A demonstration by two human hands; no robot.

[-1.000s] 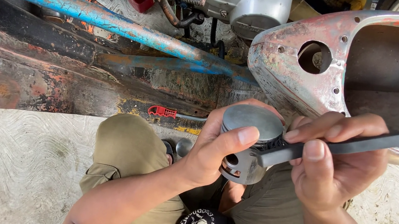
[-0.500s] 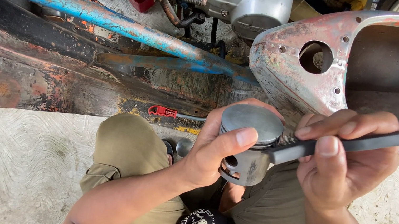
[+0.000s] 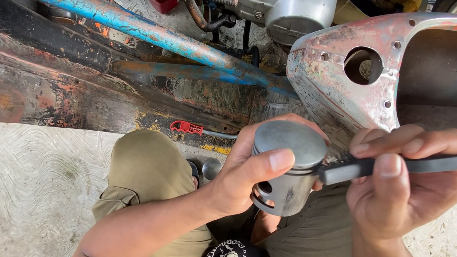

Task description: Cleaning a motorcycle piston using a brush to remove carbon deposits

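Note:
My left hand (image 3: 252,172) grips a grey metal piston (image 3: 288,165), thumb across its flat crown and fingers behind it, held above my knees in khaki trousers (image 3: 151,171). My right hand (image 3: 409,181) holds a black brush (image 3: 418,165) by its long handle. The brush's bristled end touches the piston's side just under the crown, near the ring grooves. The handle runs off to the right edge of the view.
A rusty, hollow motorcycle tank shell (image 3: 374,60) with a round hole lies ahead on the right. A blue painted frame tube (image 3: 117,19) crosses diagonally over rusted metal. An engine (image 3: 285,0) sits at the top. A small red tool (image 3: 186,127) lies on the floor by my knee.
My left hand has turned the piston so its flat crown faces up more. The brush head has shifted along the piston's side, and my right hand moved slightly right.

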